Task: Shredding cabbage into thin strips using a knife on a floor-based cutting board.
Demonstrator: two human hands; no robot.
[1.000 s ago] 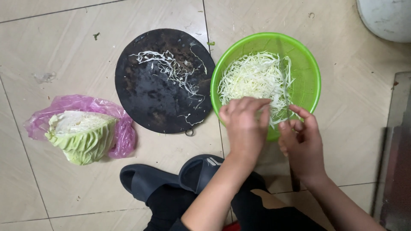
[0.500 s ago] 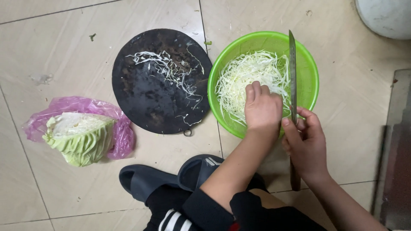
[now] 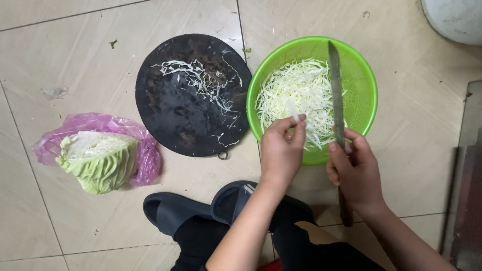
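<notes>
1. Much of the shredding looked done: a heaped mound of shredded cabbage (image 3: 300,100) lay in the green colander bowl (image 3: 364,95), filling most of its bottom.
2. The round black cutting board (image 3: 193,95) beside the bowl was nearly cleared. Only thin stray strands lay across its upper middle and right part, so the transfer off the board seemed close to finished.
3. What was left, judging by the layout: a large uncut cabbage wedge (image 3: 98,160) sat on a pink plastic bag (image 3: 145,155) on the tiled floor (image 3: 70,55), well apart from the bowl and to the left of the board.
4. The left hand (image 3: 281,150) hovered over the near rim of the bowl, its fingers (image 3: 296,128) pinched together on a small tuft of white shreds just above the mound.
5. The right hand (image 3: 356,170) was closed around the handle of a long knife (image 3: 335,85), whose blade pointed away from the person and lay over the right half of the bowl.
6. The shredded cabbage looked fine and pale, white to faint yellow-green, in loose tangled threads; a few clung by the blade.
7. Dark sandals (image 3: 201,206) showed near the person's feet, between board and body.
</notes>
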